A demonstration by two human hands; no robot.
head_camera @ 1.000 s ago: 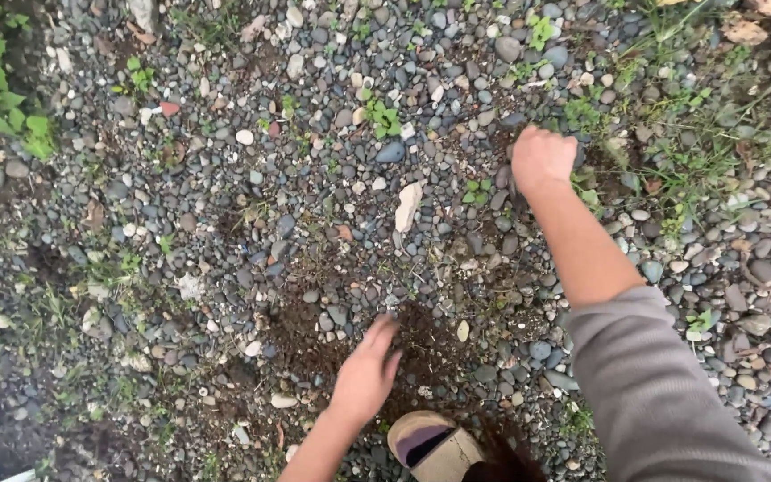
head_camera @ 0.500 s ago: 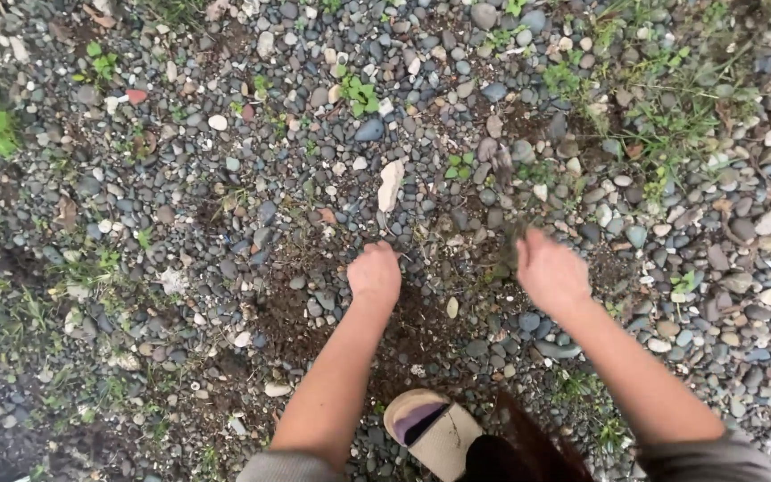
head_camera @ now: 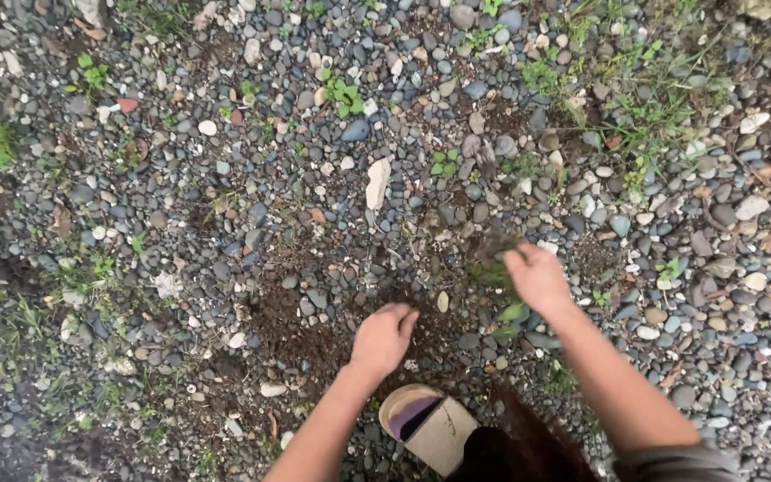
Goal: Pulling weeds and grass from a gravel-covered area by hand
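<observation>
- A tan shoe (head_camera: 427,428) with a purple lining stands at the bottom edge, beside a fall of dark hair (head_camera: 519,446).
- Just beyond it, the left hand (head_camera: 384,337) hovers palm down over a patch of bare dark soil (head_camera: 314,335), fingers loosely curled and holding nothing.
- A little farther out, the right hand (head_camera: 537,278) is closed around a small uprooted weed (head_camera: 495,259), its leaves and soil-caked roots showing past the fingers.
- Grey river pebbles (head_camera: 225,178) cover the ground beyond.
- A pale flat stone (head_camera: 377,183) lies among them.
- Low green weeds (head_camera: 653,116) grow at the far right.
</observation>
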